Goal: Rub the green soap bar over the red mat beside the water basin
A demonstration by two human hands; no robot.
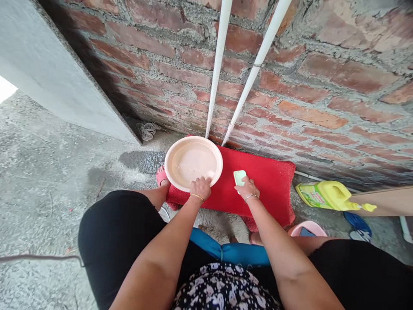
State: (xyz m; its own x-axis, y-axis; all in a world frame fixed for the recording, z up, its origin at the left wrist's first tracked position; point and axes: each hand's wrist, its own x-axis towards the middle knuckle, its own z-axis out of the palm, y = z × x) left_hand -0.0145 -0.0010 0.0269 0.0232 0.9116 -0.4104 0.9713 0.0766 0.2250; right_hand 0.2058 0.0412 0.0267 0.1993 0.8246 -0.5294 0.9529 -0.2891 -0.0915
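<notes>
A peach plastic basin (171, 165) with clear water in it stands on the left part of a red cloth-covered stand (222, 198). My left hand (200, 188) is closed over the basin's near right rim, its fingertips reaching inside. A small whitish patch shows by those fingers, too unclear to name. To the right, my right hand (249, 188) grips a small pale green oblong thing (239, 176) with rounded corners, which looks like a soap dish. It is held low over the red cloth; whether it touches the cloth I cannot tell. The fingers cover its near right side.
A yellow detergent jug (325, 194) lies on the floor at the right, near a pink tub (311, 227) and a blue slipper (357, 226). Two white pipes (215, 69) run down the brick wall (190, 77). A grey slab (74, 82) leans at the left.
</notes>
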